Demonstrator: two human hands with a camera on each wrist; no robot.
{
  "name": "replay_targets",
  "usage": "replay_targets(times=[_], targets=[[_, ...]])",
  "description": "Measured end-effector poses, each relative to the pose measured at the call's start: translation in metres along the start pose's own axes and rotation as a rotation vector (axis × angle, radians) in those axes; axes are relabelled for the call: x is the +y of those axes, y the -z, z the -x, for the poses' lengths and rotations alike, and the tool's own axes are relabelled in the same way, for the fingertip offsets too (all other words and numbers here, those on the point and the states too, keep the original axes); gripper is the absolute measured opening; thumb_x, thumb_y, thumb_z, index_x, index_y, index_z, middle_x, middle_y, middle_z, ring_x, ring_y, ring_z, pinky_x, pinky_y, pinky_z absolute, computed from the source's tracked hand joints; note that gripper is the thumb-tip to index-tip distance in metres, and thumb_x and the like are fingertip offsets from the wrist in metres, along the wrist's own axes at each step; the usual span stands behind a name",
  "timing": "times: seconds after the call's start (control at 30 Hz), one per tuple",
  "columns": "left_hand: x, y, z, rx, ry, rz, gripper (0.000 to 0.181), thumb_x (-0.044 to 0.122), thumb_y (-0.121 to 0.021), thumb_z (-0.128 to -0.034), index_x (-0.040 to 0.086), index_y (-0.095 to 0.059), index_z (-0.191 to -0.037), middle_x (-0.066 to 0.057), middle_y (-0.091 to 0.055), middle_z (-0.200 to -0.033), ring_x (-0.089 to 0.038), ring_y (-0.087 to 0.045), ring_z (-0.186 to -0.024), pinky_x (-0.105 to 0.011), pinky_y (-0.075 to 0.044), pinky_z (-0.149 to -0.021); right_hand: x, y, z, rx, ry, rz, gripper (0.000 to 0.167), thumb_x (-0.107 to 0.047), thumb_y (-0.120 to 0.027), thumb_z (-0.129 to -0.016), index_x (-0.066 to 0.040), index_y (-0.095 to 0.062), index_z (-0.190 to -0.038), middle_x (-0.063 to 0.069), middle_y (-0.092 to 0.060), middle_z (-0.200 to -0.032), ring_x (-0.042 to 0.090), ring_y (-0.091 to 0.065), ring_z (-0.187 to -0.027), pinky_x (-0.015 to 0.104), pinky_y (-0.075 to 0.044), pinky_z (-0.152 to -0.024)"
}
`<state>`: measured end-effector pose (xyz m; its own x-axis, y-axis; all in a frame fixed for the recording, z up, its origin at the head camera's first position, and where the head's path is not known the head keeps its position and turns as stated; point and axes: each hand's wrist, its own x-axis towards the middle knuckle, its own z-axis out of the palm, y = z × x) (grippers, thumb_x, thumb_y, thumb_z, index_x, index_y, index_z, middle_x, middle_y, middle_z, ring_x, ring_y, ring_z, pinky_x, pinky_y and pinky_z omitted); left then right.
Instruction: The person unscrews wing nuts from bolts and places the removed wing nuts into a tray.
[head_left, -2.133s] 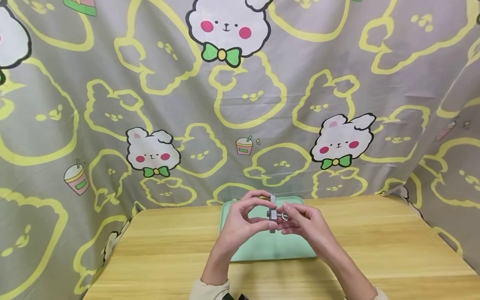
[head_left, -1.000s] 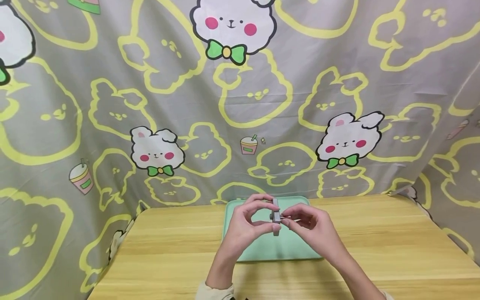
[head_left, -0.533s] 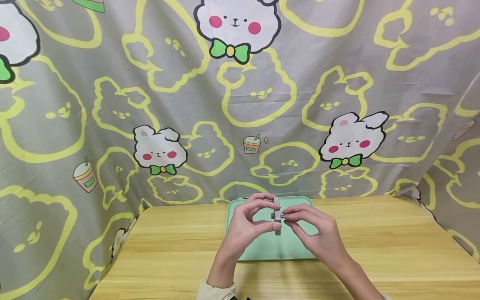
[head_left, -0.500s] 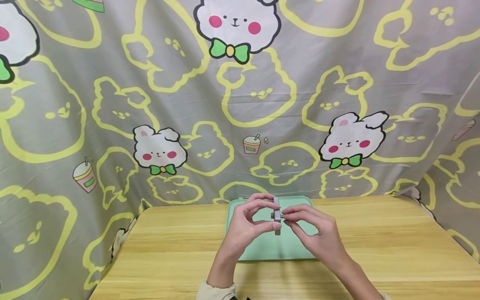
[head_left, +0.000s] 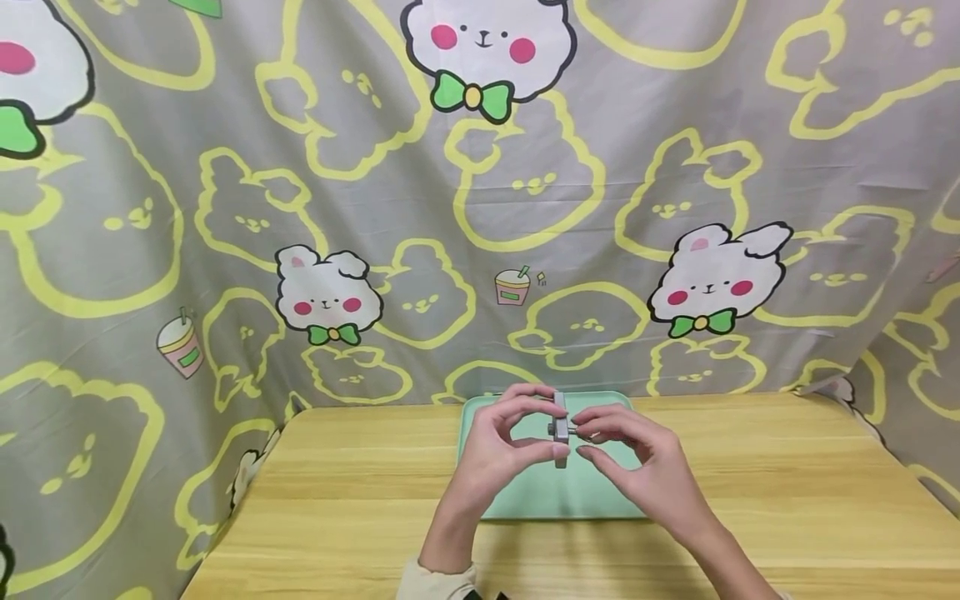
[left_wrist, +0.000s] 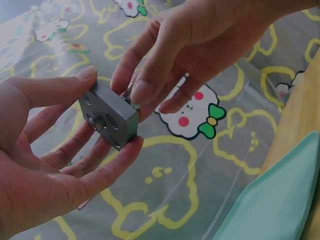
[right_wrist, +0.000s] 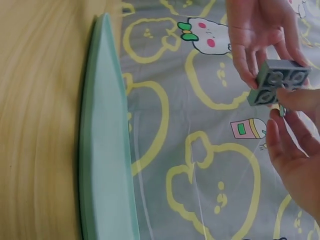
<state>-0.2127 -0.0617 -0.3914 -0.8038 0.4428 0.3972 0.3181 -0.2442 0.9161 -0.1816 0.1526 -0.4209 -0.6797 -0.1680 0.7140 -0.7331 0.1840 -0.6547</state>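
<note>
My left hand point(head_left: 491, 450) holds a small grey square block point(head_left: 561, 432) upright above the tray, fingers on its top edge and thumb below. In the left wrist view the block point(left_wrist: 116, 107) shows several round holes on its face. A bolt runs through its middle, its head point(head_left: 552, 429) on the left side. On the right side, my right hand point(head_left: 656, 467) has its thumb and fingers about a metal wing nut point(right_wrist: 282, 110) on the bolt's shank. The fingers partly hide the wing nut in every view.
Below the hands a mint-green tray point(head_left: 555, 502) lies on the wooden table point(head_left: 360, 483). A grey curtain point(head_left: 420, 192) printed with rabbits and yellow outlines hangs behind the table and at both sides.
My right thumb and fingers have shifted about the wing nut, coming together on it and then spreading apart. My left hand keeps its hold on the block. The head view has turned slightly left.
</note>
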Motion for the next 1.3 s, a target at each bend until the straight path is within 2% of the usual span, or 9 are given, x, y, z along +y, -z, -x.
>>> replay_targets(times=[0.17, 0.3, 0.43, 0.53, 0.67, 1.0, 1.17, 1.3], targets=[[0.0009, -0.0013, -0.0007, 0.002, -0.013, -0.010, 0.034, -0.009, -0.082, -0.0801, -0.004, -0.073, -0.112, -0.014, -0.054, -0.135, -0.028, -0.053, -0.127, -0.048, -0.062, -0.088, -0.0052, 0.0084, -0.0008, -0.033, -0.241, -0.143, 0.034, 0.005, -0.073, -0.092, 0.000, -0.067, -0.125, 0.019, -0.066, -0.125, 0.022, -0.065, -0.117, 0.035, -0.058, -0.096], [0.0010, -0.0024, -0.0005, -0.012, -0.049, -0.048, 0.032, -0.012, -0.082, -0.0782, -0.005, -0.074, -0.108, -0.014, -0.054, -0.133, -0.029, -0.056, -0.123, -0.047, -0.063, -0.086, -0.0079, 0.0099, -0.0032, 0.021, -0.460, -0.222, 0.031, -0.011, -0.066, -0.102, 0.002, -0.063, -0.130, 0.020, -0.069, -0.122, 0.028, -0.070, -0.109, 0.038, -0.060, -0.093], [0.0005, -0.0045, -0.0008, -0.033, -0.073, -0.093, 0.031, -0.013, -0.083, -0.0770, -0.005, -0.075, -0.106, -0.013, -0.055, -0.132, -0.028, -0.056, -0.121, -0.047, -0.063, -0.085, -0.0086, 0.0098, -0.0050, 0.061, -0.665, -0.305, 0.040, -0.024, -0.064, -0.104, 0.007, -0.060, -0.130, 0.019, -0.070, -0.113, 0.032, -0.073, -0.099, 0.038, -0.062, -0.089], [-0.0001, -0.0054, -0.0010, -0.042, -0.068, -0.117, 0.031, -0.012, -0.084, -0.0765, -0.002, -0.076, -0.105, -0.011, -0.056, -0.131, -0.027, -0.057, -0.120, -0.046, -0.063, -0.085, -0.0073, 0.0095, -0.0056, 0.030, -0.751, -0.360, 0.047, -0.026, -0.064, -0.104, 0.012, -0.058, -0.130, 0.018, -0.070, -0.110, 0.031, -0.074, -0.098, 0.039, -0.062, -0.088], [-0.0011, -0.0061, -0.0010, -0.053, -0.051, -0.137, 0.030, -0.011, -0.084, -0.0767, 0.000, -0.077, -0.104, -0.008, -0.056, -0.131, -0.026, -0.057, -0.119, -0.045, -0.063, -0.085, -0.0051, 0.0097, -0.0049, -0.020, -0.780, -0.391, 0.045, -0.026, -0.066, -0.103, 0.012, -0.060, -0.126, 0.018, -0.072, -0.106, 0.029, -0.074, -0.095, 0.040, -0.063, -0.086], [-0.0023, -0.0064, 0.0008, -0.052, -0.022, -0.149, 0.029, -0.007, -0.085, -0.0782, 0.001, -0.077, -0.105, -0.006, -0.056, -0.132, -0.027, -0.055, -0.123, -0.045, -0.063, -0.085, -0.0021, 0.0081, -0.0022, -0.053, -0.740, -0.375, 0.041, -0.019, -0.071, -0.099, 0.012, -0.062, -0.125, 0.016, -0.075, -0.105, 0.026, -0.075, -0.093, 0.041, -0.063, -0.087], [-0.0026, -0.0063, 0.0005, -0.044, -0.012, -0.133, 0.029, -0.008, -0.085, -0.0780, -0.001, -0.077, -0.105, -0.008, -0.056, -0.132, -0.027, -0.054, -0.124, -0.045, -0.064, -0.084, -0.0028, 0.0061, -0.0019, -0.031, -0.703, -0.345, 0.040, -0.017, -0.072, -0.098, 0.011, -0.062, -0.125, 0.017, -0.073, -0.105, 0.027, -0.075, -0.093, 0.044, -0.062, -0.087], [-0.0021, -0.0063, -0.0001, -0.033, -0.006, -0.122, 0.029, -0.009, -0.084, -0.0779, -0.002, -0.077, -0.106, -0.009, -0.056, -0.132, -0.026, -0.054, -0.124, -0.045, -0.064, -0.083, -0.0028, 0.0043, -0.0010, -0.015, -0.632, -0.291, 0.035, -0.014, -0.073, -0.097, 0.010, -0.064, -0.121, 0.018, -0.071, -0.104, 0.026, -0.075, -0.092, 0.043, -0.064, -0.083]])
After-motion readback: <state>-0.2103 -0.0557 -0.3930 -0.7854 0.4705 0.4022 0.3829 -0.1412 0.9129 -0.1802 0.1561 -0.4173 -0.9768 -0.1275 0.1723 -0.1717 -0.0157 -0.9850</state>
